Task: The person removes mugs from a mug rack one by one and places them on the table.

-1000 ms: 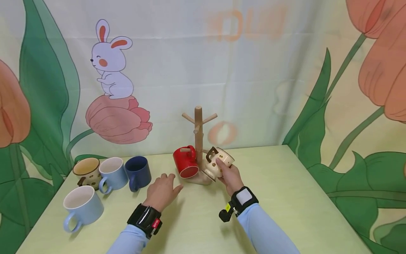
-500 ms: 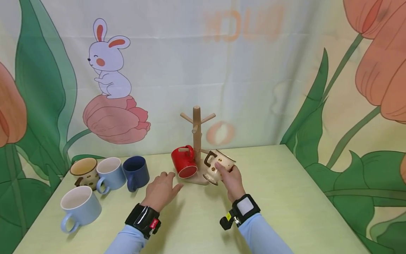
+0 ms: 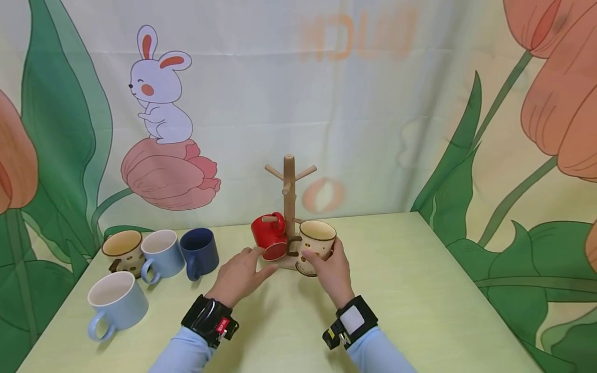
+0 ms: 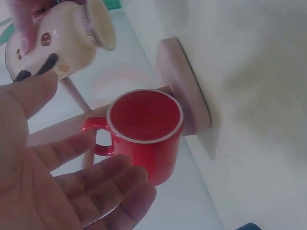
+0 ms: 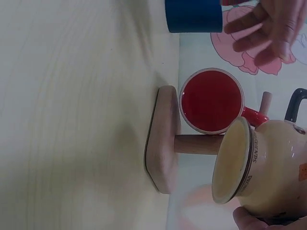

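My right hand (image 3: 333,269) grips a cream mug (image 3: 313,239) with a dark rim, small brown motifs and a brown handle. Held nearly upright in front of the wooden mug tree (image 3: 289,199), it has its handle turned left, close to a lower peg. On the tree's lower left a red mug (image 3: 265,234) hangs tilted from a peg by its handle. The fingers of my left hand (image 3: 239,277) are spread and loosely bent, holding nothing. In the left wrist view those fingers overlap the red mug (image 4: 148,153), whose mouth faces the camera.
Left on the table stand another cream mug (image 3: 134,259), a light blue mug (image 3: 169,259), a navy mug (image 3: 208,255) and, nearer me, a larger light blue mug (image 3: 128,306). A printed curtain (image 3: 242,103) hangs behind the table. The tree's upper pegs (image 3: 306,172) carry nothing.
My right hand has turned the cream mug from tilted to nearly upright, its handle now lower and further left. My left hand has shifted slightly toward the red mug.
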The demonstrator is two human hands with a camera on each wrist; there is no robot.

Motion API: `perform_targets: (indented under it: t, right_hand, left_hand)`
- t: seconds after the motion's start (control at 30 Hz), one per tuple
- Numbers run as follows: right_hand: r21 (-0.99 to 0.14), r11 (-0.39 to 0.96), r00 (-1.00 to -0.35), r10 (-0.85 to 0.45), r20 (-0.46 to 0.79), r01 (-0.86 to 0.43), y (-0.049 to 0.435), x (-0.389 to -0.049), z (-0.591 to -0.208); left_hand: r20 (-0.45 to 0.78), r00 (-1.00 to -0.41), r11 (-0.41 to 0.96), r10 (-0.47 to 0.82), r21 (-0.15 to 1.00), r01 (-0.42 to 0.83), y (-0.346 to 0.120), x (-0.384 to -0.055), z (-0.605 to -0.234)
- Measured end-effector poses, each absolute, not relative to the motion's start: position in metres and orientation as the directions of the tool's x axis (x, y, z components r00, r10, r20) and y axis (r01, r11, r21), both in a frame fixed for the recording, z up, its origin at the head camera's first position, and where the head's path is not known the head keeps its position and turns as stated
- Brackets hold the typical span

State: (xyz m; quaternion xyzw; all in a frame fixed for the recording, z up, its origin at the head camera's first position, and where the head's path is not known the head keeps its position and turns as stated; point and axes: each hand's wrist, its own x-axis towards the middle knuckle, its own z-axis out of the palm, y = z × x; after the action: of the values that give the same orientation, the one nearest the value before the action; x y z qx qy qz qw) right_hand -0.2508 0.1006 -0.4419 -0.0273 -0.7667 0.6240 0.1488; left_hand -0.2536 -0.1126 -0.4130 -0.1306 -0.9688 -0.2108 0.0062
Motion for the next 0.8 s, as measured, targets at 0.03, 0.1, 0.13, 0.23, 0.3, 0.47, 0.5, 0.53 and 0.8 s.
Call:
perform_targets:
  t: [0.03, 0.1, 0.13, 0.23, 0.3, 0.47, 0.5, 0.53, 0.8]
  right_hand:
    - [-0.957, 0.247, -0.951, 0.226, 0.209, -0.152, 0.100, -0.250, -0.442]
    - [-0.944, 0.286, -0.948, 0.219, 0.229, -0.162, 0.098, -0.247, -0.442]
    - [-0.940, 0.301, -0.948, 0.216, 0.234, -0.163, 0.097, -0.246, -0.442]
    - [-0.925, 0.339, -0.948, 0.196, 0.249, -0.173, 0.095, -0.244, -0.442]
    - [-0.917, 0.358, -0.949, 0.183, 0.256, -0.179, 0.094, -0.243, -0.442]
    - [-0.891, 0.410, -0.951, 0.143, 0.273, -0.194, 0.091, -0.239, -0.441]
    - [-0.885, 0.421, -0.952, 0.133, 0.276, -0.198, 0.090, -0.238, -0.441]
    - [-0.878, 0.435, -0.953, 0.124, 0.278, -0.200, 0.090, -0.237, -0.441]
    - [-0.824, 0.517, -0.950, 0.059, 0.305, -0.232, 0.085, -0.232, -0.443]
  left_hand:
    - [0.063, -0.964, 0.871, 0.258, 0.417, 0.260, -0.112, -0.254, -0.412]
    - [0.057, -0.961, 0.860, 0.271, 0.435, 0.268, -0.110, -0.254, -0.411]
    - [0.055, -0.959, 0.854, 0.277, 0.443, 0.272, -0.109, -0.255, -0.410]
    - [0.054, -0.956, 0.841, 0.288, 0.463, 0.280, -0.106, -0.255, -0.408]
    - [0.055, -0.954, 0.833, 0.295, 0.475, 0.285, -0.104, -0.256, -0.407]
    - [0.038, -0.941, 0.805, 0.335, 0.507, 0.307, -0.100, -0.256, -0.404]
    - [0.034, -0.936, 0.798, 0.351, 0.512, 0.317, -0.099, -0.256, -0.403]
    - [0.029, -0.930, 0.789, 0.365, 0.520, 0.326, -0.099, -0.256, -0.403]
    - [0.048, -0.888, 0.743, 0.457, 0.528, 0.411, -0.096, -0.253, -0.405]
